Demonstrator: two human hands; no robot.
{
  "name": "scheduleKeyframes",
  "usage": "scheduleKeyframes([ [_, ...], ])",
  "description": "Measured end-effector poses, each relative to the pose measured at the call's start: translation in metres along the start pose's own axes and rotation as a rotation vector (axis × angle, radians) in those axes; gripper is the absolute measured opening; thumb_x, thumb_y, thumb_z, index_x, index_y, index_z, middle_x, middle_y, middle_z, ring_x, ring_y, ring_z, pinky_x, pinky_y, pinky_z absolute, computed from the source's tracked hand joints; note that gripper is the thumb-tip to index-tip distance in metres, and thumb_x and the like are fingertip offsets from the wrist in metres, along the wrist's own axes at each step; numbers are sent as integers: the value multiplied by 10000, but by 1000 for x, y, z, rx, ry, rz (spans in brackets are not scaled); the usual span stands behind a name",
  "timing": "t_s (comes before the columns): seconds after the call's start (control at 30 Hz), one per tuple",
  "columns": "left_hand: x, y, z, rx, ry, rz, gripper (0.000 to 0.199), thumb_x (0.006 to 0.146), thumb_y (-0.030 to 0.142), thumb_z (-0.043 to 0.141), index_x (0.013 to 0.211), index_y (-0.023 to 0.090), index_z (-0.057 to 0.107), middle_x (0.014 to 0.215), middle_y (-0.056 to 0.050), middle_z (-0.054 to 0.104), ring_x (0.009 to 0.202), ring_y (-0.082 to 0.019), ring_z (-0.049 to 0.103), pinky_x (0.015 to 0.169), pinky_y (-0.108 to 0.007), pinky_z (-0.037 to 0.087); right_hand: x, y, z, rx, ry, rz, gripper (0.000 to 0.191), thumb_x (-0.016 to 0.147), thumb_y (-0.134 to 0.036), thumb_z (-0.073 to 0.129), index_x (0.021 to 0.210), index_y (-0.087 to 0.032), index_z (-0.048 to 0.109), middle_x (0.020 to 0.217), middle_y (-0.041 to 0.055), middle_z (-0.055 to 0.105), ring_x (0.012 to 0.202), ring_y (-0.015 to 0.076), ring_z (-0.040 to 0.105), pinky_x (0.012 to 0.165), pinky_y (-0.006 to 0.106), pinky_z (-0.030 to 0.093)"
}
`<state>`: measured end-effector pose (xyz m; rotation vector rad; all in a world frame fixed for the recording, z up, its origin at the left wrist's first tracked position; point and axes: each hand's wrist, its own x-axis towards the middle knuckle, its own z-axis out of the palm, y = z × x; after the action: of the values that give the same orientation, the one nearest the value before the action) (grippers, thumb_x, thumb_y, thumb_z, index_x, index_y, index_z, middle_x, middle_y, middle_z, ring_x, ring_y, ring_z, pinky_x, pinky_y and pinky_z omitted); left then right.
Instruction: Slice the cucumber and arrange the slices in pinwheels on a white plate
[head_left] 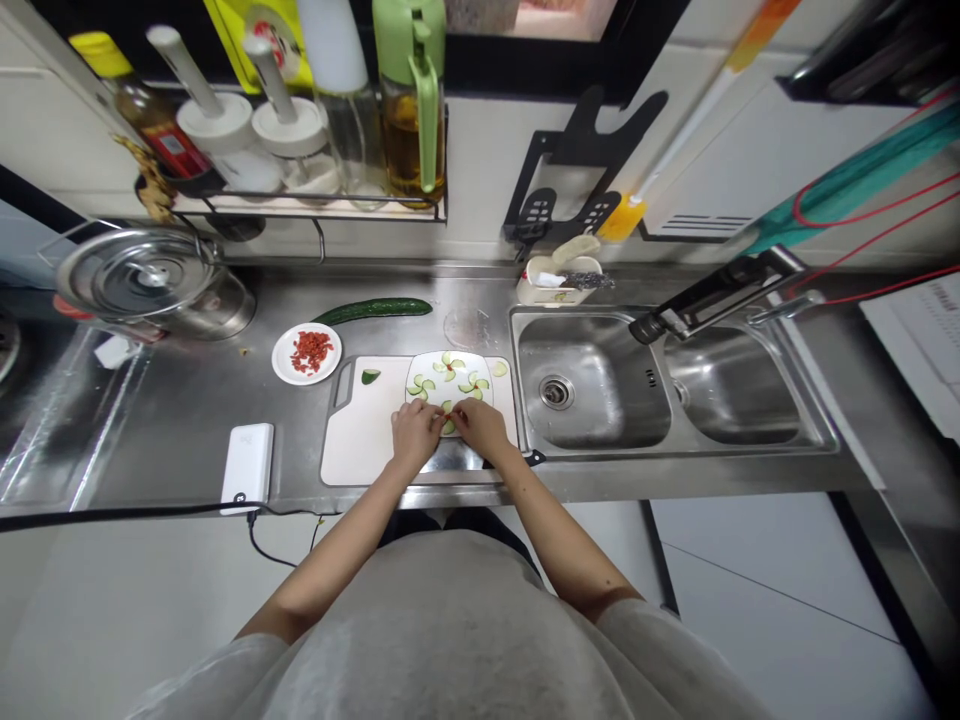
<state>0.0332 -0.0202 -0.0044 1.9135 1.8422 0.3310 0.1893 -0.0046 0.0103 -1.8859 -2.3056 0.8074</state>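
Observation:
My left hand (418, 433) and my right hand (480, 428) meet at the near edge of a square white plate (427, 360). Both have fingertips pinched together over a cluster of cucumber slices (448, 408). A speck of red shows between them, but what each hand grips is too small to make out. Other fanned cucumber slices (450, 366) lie on the plate, some with red bits at their centre. Under the plate is a white cutting board (356, 440), bearing a cucumber end (370, 376). A knife (534, 458) lies along its front, partly hidden by my hands.
Left of the board are a small plate (281, 368) of red dried berries (310, 351) and a white power bank (247, 462) with a cable. A whole cucumber (386, 309) lies behind. The double sink (600, 390) is at right, a lidded pot (154, 285) far left.

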Motion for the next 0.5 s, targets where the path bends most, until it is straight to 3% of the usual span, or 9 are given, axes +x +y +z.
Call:
scheduleKeyframes([
  [0.23, -5, -4, -7, -38, 69, -17, 215, 884, 352, 532, 955, 255, 709, 945, -71, 639, 953, -252, 544, 821, -392, 364, -1, 7, 0, 87, 76, 12, 201, 901, -297, 485, 907, -213, 667, 882, 32, 654, 782, 150, 562, 634, 239, 335],
  [0.37, -13, -16, -16, -107, 184, -22, 197, 871, 348, 548, 936, 251, 707, 918, -61, 647, 924, -237, 562, 826, -383, 380, -5, 16, -10, 219, 229, 39, 214, 886, -290, 468, 889, -208, 665, 820, 25, 653, 704, 143, 552, 638, 240, 360],
  [0.5, -20, -42, -25, -169, 309, -41, 210, 859, 368, 557, 936, 236, 701, 863, -52, 647, 857, -215, 579, 799, -356, 401, -12, 38, -21, 321, 406, 86, 258, 871, -324, 449, 890, -194, 671, 742, 24, 631, 659, 147, 538, 622, 244, 375],
])
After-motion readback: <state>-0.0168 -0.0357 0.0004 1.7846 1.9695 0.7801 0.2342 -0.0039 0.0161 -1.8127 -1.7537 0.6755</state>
